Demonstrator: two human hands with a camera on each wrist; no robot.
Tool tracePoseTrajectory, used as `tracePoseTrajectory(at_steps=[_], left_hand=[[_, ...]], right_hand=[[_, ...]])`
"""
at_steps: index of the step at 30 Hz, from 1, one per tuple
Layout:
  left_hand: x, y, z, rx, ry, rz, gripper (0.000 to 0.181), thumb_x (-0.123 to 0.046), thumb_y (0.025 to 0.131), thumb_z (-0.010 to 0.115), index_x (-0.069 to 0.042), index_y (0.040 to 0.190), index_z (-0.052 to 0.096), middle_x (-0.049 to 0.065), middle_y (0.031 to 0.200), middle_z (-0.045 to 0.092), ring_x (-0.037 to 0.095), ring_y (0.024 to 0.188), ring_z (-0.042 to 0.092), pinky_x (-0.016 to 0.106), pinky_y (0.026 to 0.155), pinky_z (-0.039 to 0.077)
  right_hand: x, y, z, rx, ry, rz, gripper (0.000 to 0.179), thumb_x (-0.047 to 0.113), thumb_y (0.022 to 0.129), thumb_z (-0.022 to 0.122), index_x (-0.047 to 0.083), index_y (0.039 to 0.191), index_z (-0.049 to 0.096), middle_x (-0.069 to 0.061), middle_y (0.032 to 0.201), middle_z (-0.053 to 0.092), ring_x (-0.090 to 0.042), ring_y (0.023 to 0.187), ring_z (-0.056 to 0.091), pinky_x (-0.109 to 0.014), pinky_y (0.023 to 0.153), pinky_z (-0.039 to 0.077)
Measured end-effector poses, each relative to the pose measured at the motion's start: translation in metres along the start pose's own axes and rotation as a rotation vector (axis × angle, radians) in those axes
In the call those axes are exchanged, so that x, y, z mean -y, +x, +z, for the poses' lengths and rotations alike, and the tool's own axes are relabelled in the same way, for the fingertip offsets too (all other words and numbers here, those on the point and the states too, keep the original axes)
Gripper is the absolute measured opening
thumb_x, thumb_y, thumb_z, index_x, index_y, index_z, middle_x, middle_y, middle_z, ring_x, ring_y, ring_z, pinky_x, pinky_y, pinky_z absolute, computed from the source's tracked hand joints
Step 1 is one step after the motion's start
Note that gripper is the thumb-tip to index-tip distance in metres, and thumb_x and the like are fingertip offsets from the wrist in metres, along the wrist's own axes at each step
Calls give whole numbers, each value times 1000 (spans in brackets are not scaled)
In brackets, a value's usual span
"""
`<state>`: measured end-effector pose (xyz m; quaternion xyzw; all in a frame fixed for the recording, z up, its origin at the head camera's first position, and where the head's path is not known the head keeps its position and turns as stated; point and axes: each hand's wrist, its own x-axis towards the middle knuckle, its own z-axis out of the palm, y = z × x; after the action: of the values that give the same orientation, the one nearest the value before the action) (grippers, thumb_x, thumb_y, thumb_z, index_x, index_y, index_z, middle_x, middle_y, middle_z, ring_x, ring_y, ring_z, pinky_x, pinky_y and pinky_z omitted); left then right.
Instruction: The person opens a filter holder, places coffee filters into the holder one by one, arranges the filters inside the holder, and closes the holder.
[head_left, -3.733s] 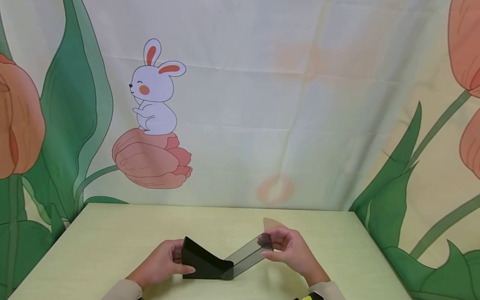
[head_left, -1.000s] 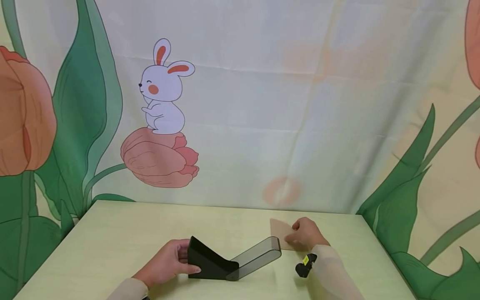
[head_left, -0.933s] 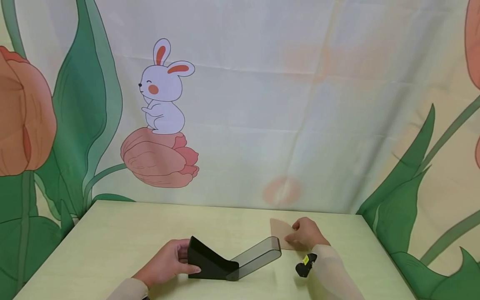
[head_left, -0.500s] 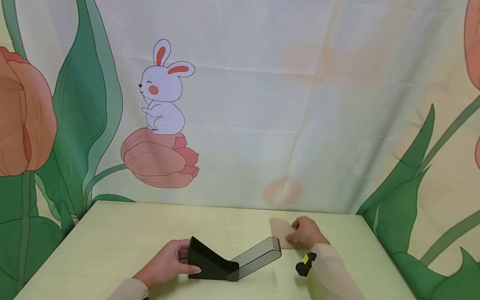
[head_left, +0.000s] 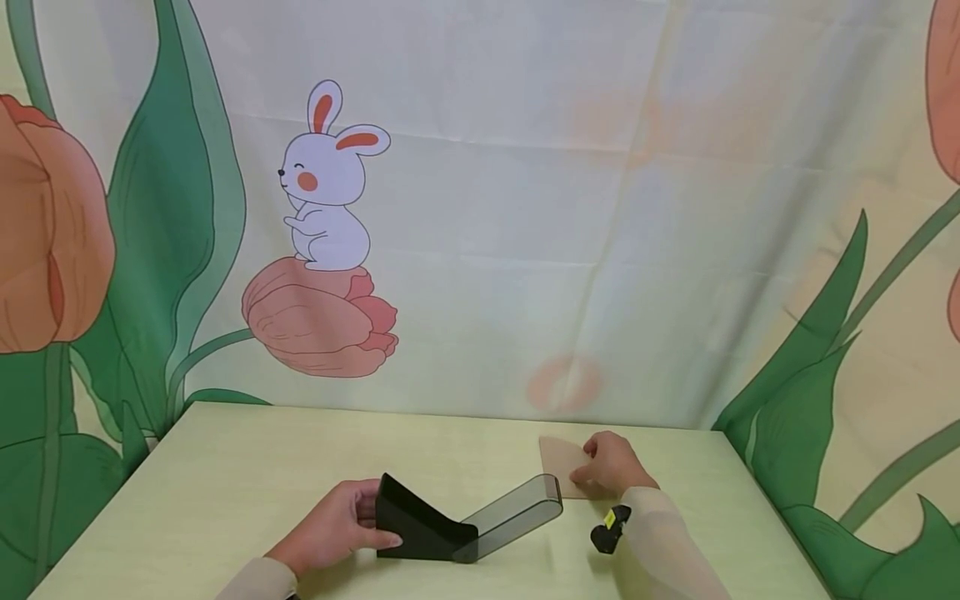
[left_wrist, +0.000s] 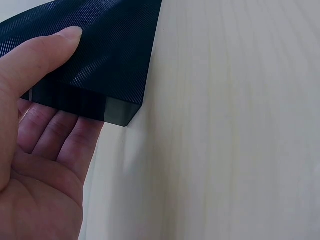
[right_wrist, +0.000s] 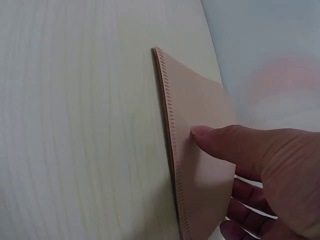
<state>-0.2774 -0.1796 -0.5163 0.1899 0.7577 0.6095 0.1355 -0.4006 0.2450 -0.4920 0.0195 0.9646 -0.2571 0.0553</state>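
My left hand (head_left: 335, 521) grips the back end of a black coffee filter holder (head_left: 420, 529). In the left wrist view my thumb lies on the holder's ribbed side (left_wrist: 110, 55), and my fingers reach under its far side. The holder's clear smoky lid (head_left: 517, 512) is swung open, pointing up to the right. Behind the lid, my right hand (head_left: 617, 467) pinches a thin stack of brown paper coffee filters (head_left: 561, 462). The right wrist view shows my thumb on the filters' (right_wrist: 192, 95) face, fingers behind, and a crimped seam along one edge.
The pale wood-grain table (head_left: 262, 467) ends at a fabric backdrop (head_left: 480, 250) printed with a rabbit and tulips. A black wrist camera (head_left: 609, 529) with a yellow label hangs under my right wrist.
My right hand has let go of the smoky lid and moved back to the filters, which it now pinches. Over the last second both hands have stayed nearly still.
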Motion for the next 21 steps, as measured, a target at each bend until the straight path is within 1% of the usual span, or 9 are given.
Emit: tracePoseTrajectory(at_steps=[6,12,16,21], left_hand=[[1,-1,0,2,-7,5,50,-14,80,89,-5,125,67,11,116,77,23,103,74,27,89,59],[1,0,0,2,-1,0,51,-15,80,89,-6,125,67,10,116,77,22,103,74,31,91,59],[1,1,-1,-1,1,-9,50,-15,80,88,-6,125,67,10,116,77,22,104,74,32,92,59],[0,0,0,-5,1,-17,51,-14,80,88,-6,125,67,10,116,77,22,104,74,34,93,59]], right_hand=[[-1,1,0,-2,44,3,56,18,74,92,4,119,60,-13,112,66,-27,100,62,-47,91,53],[-3,3,1,6,62,13,57,17,74,93,5,119,61,-12,111,66,-27,99,61,-47,90,53],[-4,5,2,4,46,6,51,17,74,93,6,114,64,-11,109,67,-27,96,61,-47,88,53],[-6,6,4,0,38,-21,36,16,75,92,7,101,68,-7,97,67,-23,89,59,-41,82,52]])
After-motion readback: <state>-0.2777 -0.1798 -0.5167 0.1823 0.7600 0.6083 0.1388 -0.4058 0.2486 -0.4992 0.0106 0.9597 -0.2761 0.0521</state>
